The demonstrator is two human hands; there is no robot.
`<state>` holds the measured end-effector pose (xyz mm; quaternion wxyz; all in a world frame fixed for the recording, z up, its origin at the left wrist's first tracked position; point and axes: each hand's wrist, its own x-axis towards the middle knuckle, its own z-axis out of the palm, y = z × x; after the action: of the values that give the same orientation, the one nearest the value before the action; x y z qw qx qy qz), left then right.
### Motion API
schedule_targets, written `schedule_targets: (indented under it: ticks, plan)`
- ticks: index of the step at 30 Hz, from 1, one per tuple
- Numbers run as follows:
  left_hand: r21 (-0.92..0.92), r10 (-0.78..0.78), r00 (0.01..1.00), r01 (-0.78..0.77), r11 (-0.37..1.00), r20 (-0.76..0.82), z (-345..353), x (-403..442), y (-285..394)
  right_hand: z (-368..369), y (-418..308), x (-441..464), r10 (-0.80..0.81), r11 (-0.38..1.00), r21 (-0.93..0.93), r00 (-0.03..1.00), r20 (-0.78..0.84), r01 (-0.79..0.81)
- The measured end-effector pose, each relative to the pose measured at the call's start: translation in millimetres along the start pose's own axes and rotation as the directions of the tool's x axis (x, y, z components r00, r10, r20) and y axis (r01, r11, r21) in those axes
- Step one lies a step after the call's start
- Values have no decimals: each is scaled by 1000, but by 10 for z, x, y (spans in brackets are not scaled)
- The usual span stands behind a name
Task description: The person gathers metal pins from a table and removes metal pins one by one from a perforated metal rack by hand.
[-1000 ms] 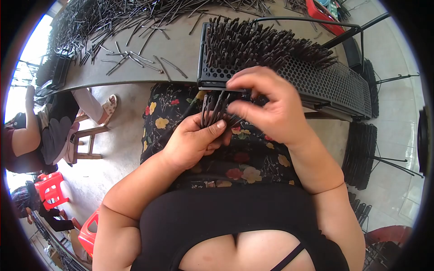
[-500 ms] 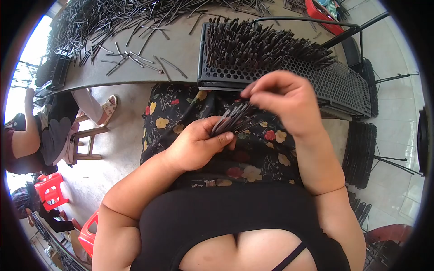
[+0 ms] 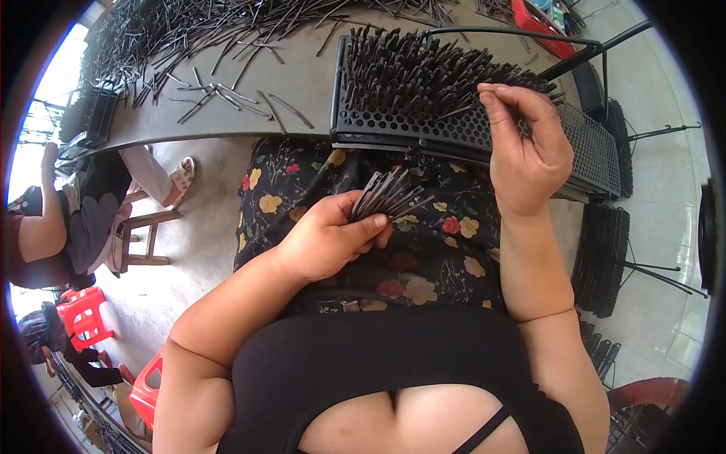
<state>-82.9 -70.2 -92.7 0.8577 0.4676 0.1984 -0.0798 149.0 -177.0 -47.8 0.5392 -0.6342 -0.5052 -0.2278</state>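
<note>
My left hand is closed around a fanned bundle of thin dark metal-looking strips, held over the lap. My right hand is raised over the perforated black rack, its thumb and forefinger pinched together. Beside those fingertips a single thin dark strip slants across the rack's holes; where it meets the fingers is hidden. Many dark strips stand packed upright in the back and left part of the rack.
Loose strips lie scattered on the grey table, with a large heap behind them. A red container is at the back right. Full racks stand on the right. Another person sits at left, near red stools.
My right hand has moved up and right, from beside the bundle to above the rack. My left hand stays nearly still with its strips.
</note>
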Motion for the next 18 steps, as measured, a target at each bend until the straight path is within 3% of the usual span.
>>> schedule_targets:
  ticks: [10,13,16,18]
  plan:
    - [-74,-14,999,11,997,-35,32,-3,20,-10,-34,49,-114,992,-48,993,15,115]
    - [-68,-6,999,3,998,-44,45,7,19,7,-11,51,-175,951,-227,971,163,210]
    - [45,-21,997,25,999,-72,60,10,11,45,-66,34,-172,941,-258,965,196,220]
    - [434,204,975,-145,889,-91,74,24,-44,14,-195,23,-147,972,-143,958,247,186]
